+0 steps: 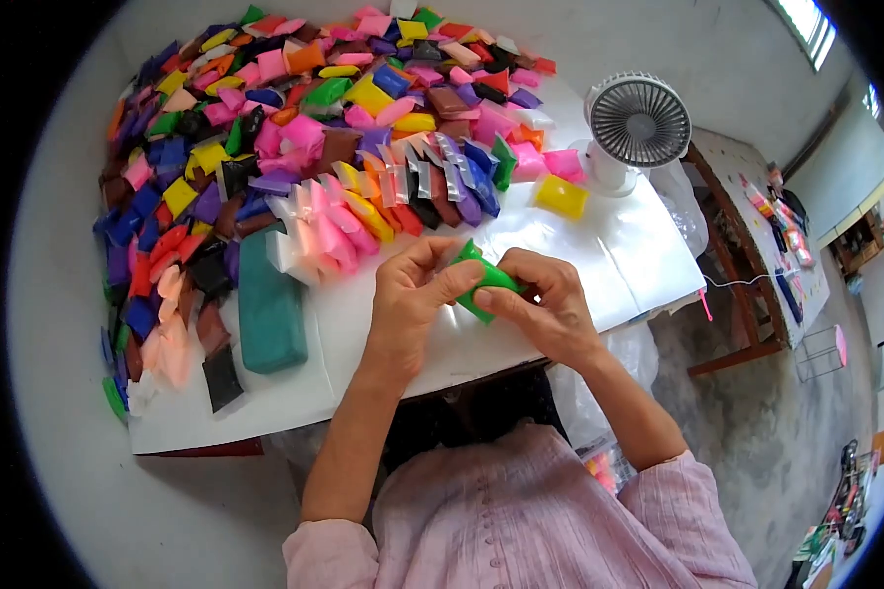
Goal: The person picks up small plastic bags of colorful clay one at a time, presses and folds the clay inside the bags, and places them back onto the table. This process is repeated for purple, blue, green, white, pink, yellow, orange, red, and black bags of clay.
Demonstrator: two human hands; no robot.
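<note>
A small green packet point(483, 281) is held between both hands above the near edge of the white worktop point(619, 260). The left hand point(414, 294) is closed on the packet's left side, its thumb laid across the top and its fingers curled beneath. The right hand point(550, 304) is clamped on the packet's right side, with thumb and forefinger pinched at the lower right corner. The two hands are drawn close together, and the packet is bridged between them, tilted down toward the right.

Just beyond the hands, a row of overlapping packets point(383, 201) in pink, yellow, red, brown and blue is laid across the worktop. Behind it, a large heap of mixed coloured packets point(295, 108) is spread over the far half. A teal block point(268, 304) is seen to the left of the left hand, well apart from it. A single yellow packet point(561, 195) is set near a small white fan point(634, 126) at the worktop's right end.
</note>
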